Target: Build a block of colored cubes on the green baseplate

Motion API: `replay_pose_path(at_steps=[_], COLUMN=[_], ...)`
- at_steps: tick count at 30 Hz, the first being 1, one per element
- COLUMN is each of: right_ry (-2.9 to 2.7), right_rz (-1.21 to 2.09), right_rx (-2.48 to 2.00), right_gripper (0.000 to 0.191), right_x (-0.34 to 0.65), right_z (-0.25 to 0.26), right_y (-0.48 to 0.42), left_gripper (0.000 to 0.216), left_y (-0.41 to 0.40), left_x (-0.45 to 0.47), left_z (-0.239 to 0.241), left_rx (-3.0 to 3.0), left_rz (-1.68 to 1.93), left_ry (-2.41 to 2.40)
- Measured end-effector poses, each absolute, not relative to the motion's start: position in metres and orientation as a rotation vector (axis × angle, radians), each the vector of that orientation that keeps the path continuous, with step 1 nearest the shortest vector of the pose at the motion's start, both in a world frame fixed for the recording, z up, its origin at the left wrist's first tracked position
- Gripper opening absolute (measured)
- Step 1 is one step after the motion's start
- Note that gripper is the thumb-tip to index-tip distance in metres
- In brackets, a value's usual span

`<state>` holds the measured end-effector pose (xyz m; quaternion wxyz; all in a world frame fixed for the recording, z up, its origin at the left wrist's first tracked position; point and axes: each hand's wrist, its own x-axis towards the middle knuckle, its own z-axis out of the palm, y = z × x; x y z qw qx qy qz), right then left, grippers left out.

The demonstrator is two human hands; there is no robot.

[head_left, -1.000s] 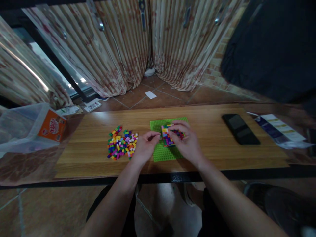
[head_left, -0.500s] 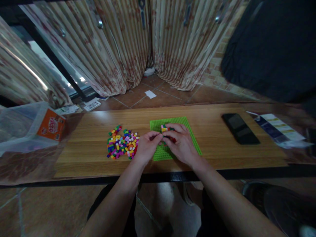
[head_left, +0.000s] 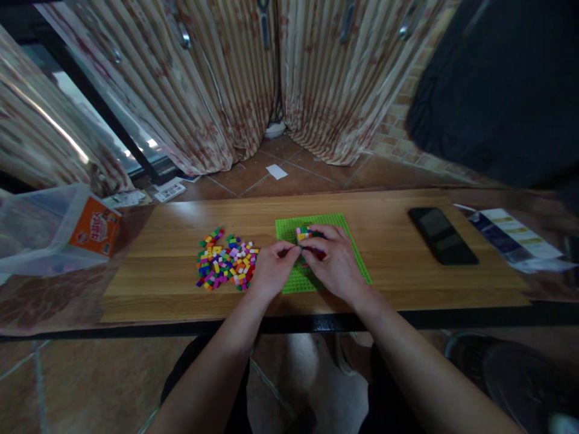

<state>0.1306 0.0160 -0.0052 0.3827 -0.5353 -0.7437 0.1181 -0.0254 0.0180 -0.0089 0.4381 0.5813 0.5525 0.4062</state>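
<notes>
A green studded baseplate lies on the wooden table under my hands. Several colourful toy bricks stand on it in a small cluster, partly covered by my right hand. My left hand is closed in a pinch, its thumb and index finger at the cluster's near left side. My right hand arches over the cluster, with its thumb and index finger meeting the left fingertips. A tiny dark piece shows where the fingertips meet, mostly hidden. Left of my left hand spreads a pile of loose toy bricks in many colours.
A black phone lies on the right part of the wooden table. Off the left end stands a clear plastic box with an orange label. Papers lie beyond the right end. Curtains hang behind.
The view has shifted slightly. My fingertips stay together over the baseplate, and my right fingers have moved a little, showing slightly more of the brick cluster.
</notes>
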Motion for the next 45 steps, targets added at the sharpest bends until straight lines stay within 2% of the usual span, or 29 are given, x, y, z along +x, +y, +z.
replay_pose_path(at_steps=[9,19,34,45], right_ry=[-1.745,-1.704,-1.624,-1.708], right_rz=[0.445,0.399,0.419,0.377], right_rx=[-1.307,-1.373,-1.433,-1.321], right_gripper=[0.017,0.013,0.018,0.012], right_x=[0.133,0.126,0.119,0.128], right_z=[-0.002,-0.006,-0.003,-0.01], right_y=[0.017,0.019,0.02,0.02], left_gripper=[0.019,0.019,0.018,0.02], left_y=[0.02,0.022,0.021,0.022], left_x=[-0.021,-0.019,-0.013,-0.03], left_z=[-0.009,-0.011,-0.01,0.0], left_rx=[1.421,1.443,1.484,1.658], left_rz=[1.031,1.068,1.121,1.049], left_ry=[1.439,1.457,1.509,1.665])
